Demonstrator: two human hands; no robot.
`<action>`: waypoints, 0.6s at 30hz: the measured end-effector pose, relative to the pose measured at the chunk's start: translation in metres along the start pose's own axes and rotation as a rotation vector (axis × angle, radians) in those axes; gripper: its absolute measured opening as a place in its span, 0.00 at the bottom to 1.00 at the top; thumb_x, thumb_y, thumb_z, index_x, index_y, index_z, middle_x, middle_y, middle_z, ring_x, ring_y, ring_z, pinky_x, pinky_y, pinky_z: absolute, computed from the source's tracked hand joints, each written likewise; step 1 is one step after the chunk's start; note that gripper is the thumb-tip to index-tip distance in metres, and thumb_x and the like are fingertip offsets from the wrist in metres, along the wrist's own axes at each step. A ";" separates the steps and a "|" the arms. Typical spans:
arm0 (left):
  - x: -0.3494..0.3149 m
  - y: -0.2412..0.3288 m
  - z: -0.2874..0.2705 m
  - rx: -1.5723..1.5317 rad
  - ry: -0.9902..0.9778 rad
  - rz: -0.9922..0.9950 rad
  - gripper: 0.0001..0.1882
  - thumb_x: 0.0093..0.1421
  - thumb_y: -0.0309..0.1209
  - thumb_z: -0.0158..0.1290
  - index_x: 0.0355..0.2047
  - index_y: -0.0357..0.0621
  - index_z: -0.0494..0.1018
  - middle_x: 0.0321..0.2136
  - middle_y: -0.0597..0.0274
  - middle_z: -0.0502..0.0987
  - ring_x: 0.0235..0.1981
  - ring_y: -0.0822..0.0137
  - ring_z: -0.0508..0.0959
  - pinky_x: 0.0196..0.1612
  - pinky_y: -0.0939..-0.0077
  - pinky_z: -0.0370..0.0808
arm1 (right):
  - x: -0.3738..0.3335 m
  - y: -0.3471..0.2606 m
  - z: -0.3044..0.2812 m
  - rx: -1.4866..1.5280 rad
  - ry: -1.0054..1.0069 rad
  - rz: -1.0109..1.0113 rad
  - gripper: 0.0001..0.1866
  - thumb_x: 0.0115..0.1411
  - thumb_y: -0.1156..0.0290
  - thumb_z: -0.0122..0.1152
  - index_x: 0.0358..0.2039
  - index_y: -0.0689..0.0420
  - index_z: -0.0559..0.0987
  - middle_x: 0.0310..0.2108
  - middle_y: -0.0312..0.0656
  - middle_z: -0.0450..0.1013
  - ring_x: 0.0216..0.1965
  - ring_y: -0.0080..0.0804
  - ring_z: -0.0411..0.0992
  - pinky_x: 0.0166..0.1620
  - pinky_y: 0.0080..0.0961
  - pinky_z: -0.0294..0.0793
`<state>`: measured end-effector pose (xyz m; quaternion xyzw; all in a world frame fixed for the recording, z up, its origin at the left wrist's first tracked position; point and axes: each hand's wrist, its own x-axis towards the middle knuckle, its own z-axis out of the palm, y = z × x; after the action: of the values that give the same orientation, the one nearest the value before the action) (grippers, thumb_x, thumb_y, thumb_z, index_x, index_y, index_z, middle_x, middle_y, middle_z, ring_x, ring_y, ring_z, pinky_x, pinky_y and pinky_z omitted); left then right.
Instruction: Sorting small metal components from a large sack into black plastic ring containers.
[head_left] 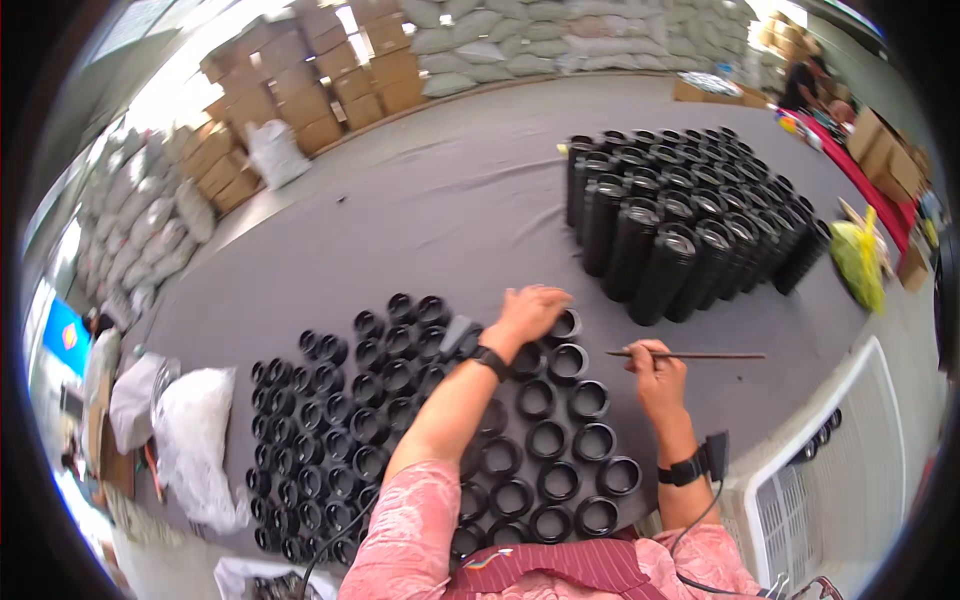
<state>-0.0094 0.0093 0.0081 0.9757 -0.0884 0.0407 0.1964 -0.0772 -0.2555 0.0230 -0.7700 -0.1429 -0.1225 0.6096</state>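
Note:
My left hand (pixel 532 314) reaches over the far end of a group of short black rings (pixel 546 440). Its fingers curve round the far side of the end ring (pixel 567 324), and the hand partly hides that ring. My right hand (pixel 657 378) is closed on a thin brown stick (pixel 715 356), which lies level and points right, with its short end sticking out to the left. I cannot make out what its tip is. Below the right hand, the nearest rings stand upright in rows on the grey cloth.
Tall black ribbed cylinders (pixel 690 215) stand packed at the far right of the grey-covered table (pixel 400 230). More black rings (pixel 330 440) fill the left, beside a white plastic bag (pixel 197 440). A white crate (pixel 830 480) and a yellow bag (pixel 858 258) are at right.

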 end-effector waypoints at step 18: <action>-0.195 0.111 -0.083 -0.403 0.279 0.128 0.13 0.62 0.30 0.51 0.45 0.36 0.76 0.32 0.44 0.80 0.37 0.45 0.80 0.40 0.55 0.75 | -0.035 -0.105 0.031 0.319 -0.525 -0.006 0.10 0.67 0.72 0.54 0.46 0.61 0.73 0.24 0.34 0.73 0.23 0.16 0.67 0.28 0.16 0.66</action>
<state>-0.2258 -0.0287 0.1039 0.8943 -0.1285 0.1687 0.3941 -0.1487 -0.2051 0.0984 -0.6695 -0.3155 0.1029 0.6645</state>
